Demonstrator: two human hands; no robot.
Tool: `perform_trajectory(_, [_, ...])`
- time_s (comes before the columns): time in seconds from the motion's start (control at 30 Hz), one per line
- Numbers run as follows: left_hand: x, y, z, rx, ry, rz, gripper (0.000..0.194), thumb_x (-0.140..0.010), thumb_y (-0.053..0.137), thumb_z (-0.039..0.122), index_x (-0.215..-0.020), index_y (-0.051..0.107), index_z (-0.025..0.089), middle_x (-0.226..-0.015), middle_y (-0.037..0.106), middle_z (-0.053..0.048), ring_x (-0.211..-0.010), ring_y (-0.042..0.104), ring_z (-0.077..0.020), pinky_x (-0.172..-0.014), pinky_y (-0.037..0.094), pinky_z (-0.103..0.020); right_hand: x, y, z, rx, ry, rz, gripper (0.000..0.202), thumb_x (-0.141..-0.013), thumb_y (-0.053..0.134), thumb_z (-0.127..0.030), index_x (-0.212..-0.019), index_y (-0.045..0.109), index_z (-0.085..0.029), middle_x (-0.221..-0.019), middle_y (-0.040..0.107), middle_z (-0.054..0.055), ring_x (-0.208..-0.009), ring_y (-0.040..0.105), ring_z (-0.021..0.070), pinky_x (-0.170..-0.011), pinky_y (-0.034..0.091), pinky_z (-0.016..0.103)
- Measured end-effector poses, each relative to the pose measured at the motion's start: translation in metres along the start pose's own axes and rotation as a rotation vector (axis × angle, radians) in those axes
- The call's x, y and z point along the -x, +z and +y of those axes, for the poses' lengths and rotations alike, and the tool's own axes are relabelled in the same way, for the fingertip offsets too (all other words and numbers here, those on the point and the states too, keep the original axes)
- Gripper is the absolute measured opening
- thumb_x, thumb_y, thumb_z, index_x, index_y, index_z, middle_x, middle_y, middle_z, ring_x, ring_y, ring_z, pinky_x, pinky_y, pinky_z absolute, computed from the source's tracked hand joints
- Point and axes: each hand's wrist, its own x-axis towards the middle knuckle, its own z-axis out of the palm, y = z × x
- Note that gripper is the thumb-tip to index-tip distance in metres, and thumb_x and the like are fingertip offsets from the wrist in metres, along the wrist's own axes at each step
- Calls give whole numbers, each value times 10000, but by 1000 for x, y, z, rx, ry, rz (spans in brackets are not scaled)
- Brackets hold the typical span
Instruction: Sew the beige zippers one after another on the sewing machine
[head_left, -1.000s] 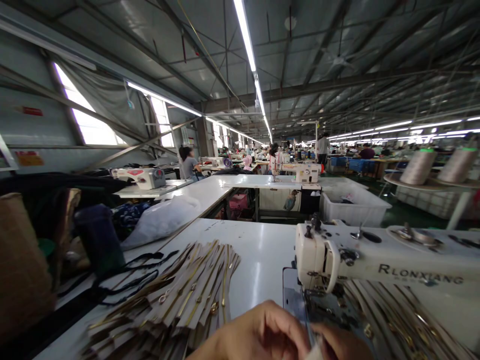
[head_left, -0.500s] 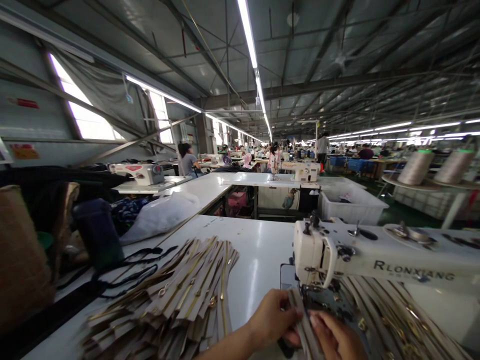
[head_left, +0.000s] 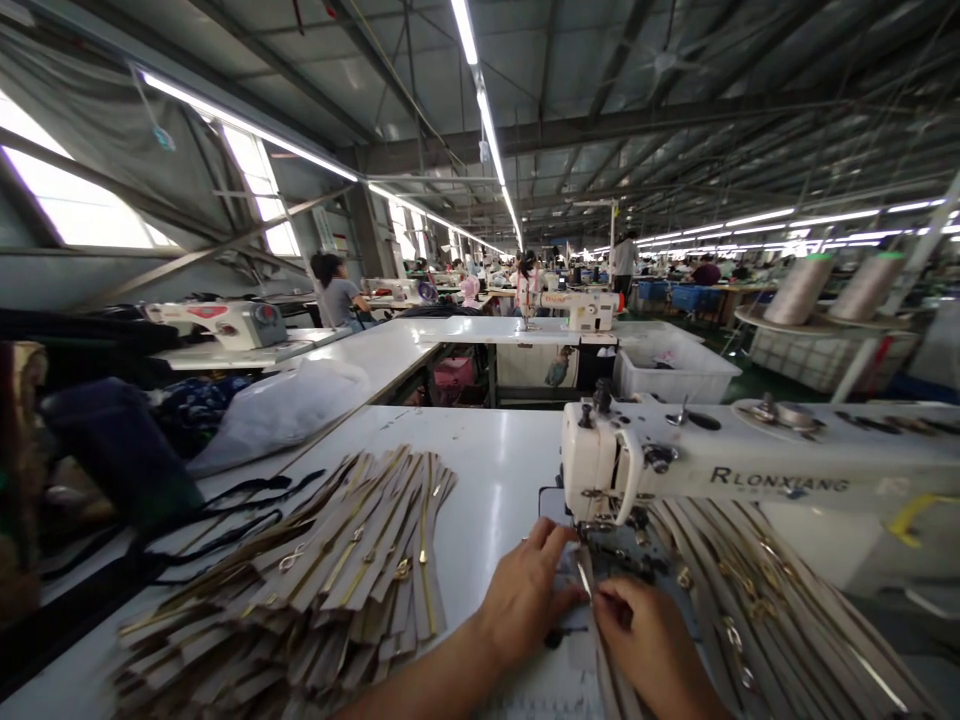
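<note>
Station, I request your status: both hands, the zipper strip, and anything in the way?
Left hand touching zipper strip; right hand pinching its edge. Strip's far end near sewing machine's head. Zipper piles both sides, neither seems blocking.

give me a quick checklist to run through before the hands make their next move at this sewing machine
1. Zipper strip lined up with the sewing machine: ok, its far end points toward the underside of the machine's head.
2. Right hand on the strip: ok, thumb and fingers are at its edge.
3. Left hand well away from the needle end: not ok, it looks very close.
4. Needle raised: cannot tell, too small and dark.
5. Left-side zipper pile apart from the held strip: ok, bare tabletop shows between them.
</note>
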Motion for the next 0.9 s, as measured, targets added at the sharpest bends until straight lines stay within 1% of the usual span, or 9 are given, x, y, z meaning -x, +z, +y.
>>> perform_trajectory(0.03, [-1, 0, 0, -5, 34, -3, 419, -758, 729, 183, -1133, 551, 244, -1153, 547, -43, -961, 592, -217, -836, 500, -325, 0, 0, 0, 15, -5, -2, 234, -853, 462, -206, -811, 692, -189, -717, 689, 43, -628, 649, 195, -590, 482, 274])
perform_trajectory(0.13, [-3, 6, -3, -12, 193, -70, 128, -857, 625, 171, -972, 647, 223, -1049, 608, -30, -976, 575, -202, -843, 483, -285, -1, 1, 0, 66, -5, 10, 265, -857, 450, -194, -925, 702, -147, -779, 706, 78, -671, 668, 213, -622, 506, 292])
perform_trajectory(0.17, [-3, 8, -4, -13, 226, -94, 98, -882, 591, 170, -926, 667, 215, -996, 627, -30, -951, 577, -196, -826, 481, -273, -1, 1, 0, 84, -7, 15, 282, -860, 441, -188, -958, 700, -135, -808, 710, 90, -697, 675, 219, -645, 512, 299])
perform_trajectory(0.23, [-3, 11, -5, -11, 244, -111, 129, -907, 558, 174, -890, 683, 194, -926, 644, -36, -898, 582, -187, -795, 476, -259, -1, 0, -2, 118, -14, 13, 307, -869, 424, -170, -1006, 696, -132, -871, 713, 102, -760, 683, 226, -697, 514, 307])
perform_trajectory(0.3, [-3, 12, -5, -12, 247, -107, 150, -921, 534, 172, -893, 681, 180, -918, 648, -42, -879, 583, -180, -785, 470, -253, -2, -1, -4, 142, -13, -16, 312, -875, 417, -147, -1013, 697, -151, -903, 711, 94, -797, 682, 222, -730, 503, 303])
perform_trajectory(0.47, [-3, 12, -4, -72, 275, -90, 209, -952, 483, 181, -1102, 626, 206, -959, 635, -43, -886, 571, -183, -778, 460, -262, -3, -6, -12, 202, 37, -101, 289, -890, 416, -121, -889, 702, -164, -832, 689, 71, -770, 665, 215, -698, 465, 294])
perform_trajectory(0.6, [-5, 13, -6, -124, 318, -107, 167, -944, 510, 198, -1047, 641, 203, -961, 610, -40, -910, 552, -191, -788, 456, -264, -4, -6, -13, 196, 54, -116, 276, -896, 432, -115, -925, 701, -165, -848, 686, 66, -789, 662, 212, -706, 455, 289])
perform_trajectory(0.73, [-6, 14, -7, -131, 325, -94, 148, -940, 522, 213, -1018, 645, 191, -963, 593, -39, -918, 540, -197, -794, 461, -272, -3, -5, -12, 191, 43, -96, 273, -895, 443, -113, -948, 705, -166, -853, 690, 66, -792, 666, 212, -725, 457, 288])
perform_trajectory(0.9, [-8, 14, -6, -112, 312, -77, 135, -926, 547, 183, -1006, 656, 185, -967, 586, -45, -935, 537, -195, -805, 464, -268, -3, -4, -10, 190, 37, -93, 272, -897, 448, -118, -947, 712, -160, -878, 697, 80, -812, 672, 218, -724, 471, 287])
